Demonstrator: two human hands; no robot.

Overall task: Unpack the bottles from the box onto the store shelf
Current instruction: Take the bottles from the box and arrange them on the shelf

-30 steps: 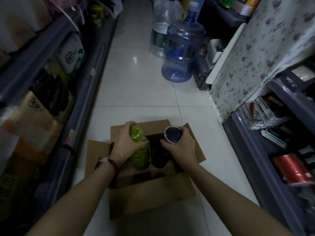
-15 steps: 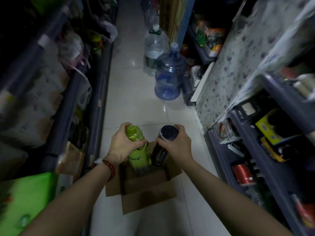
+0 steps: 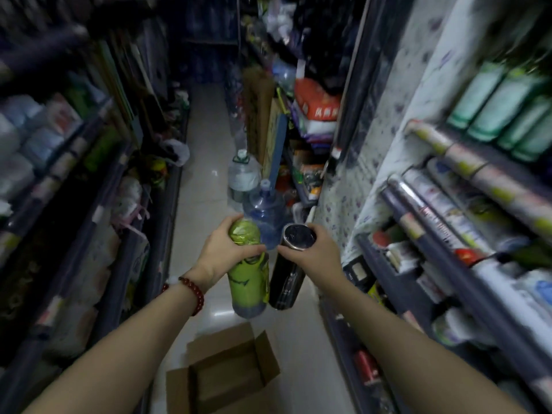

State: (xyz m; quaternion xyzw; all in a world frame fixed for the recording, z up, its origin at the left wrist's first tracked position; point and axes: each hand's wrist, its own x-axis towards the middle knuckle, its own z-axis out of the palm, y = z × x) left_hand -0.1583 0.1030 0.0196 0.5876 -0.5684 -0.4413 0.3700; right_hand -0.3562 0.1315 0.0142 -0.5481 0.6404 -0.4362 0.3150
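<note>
My left hand (image 3: 222, 252) grips the top of a green bottle (image 3: 248, 282), held upright in the air over the aisle. Beside it, my right hand (image 3: 316, 253) holds a black bottle (image 3: 286, 282) by its dark cap, also hanging upright. The two bottles almost touch. Below them on the floor lies the open cardboard box (image 3: 227, 375), its flaps spread; its inside looks empty from here. The store shelf (image 3: 442, 282) on the right carries rolls and packets.
A narrow tiled aisle runs ahead between two racks of goods. A blue water jug (image 3: 265, 210) and a clear one (image 3: 243, 177) stand on the floor just ahead. The left shelves (image 3: 119, 204) hold bagged goods. Green bottles (image 3: 507, 112) fill the upper right shelf.
Both hands have lifted the green and black bottles out of the box and up to chest height. The view has risen, so the box now lies far below.
</note>
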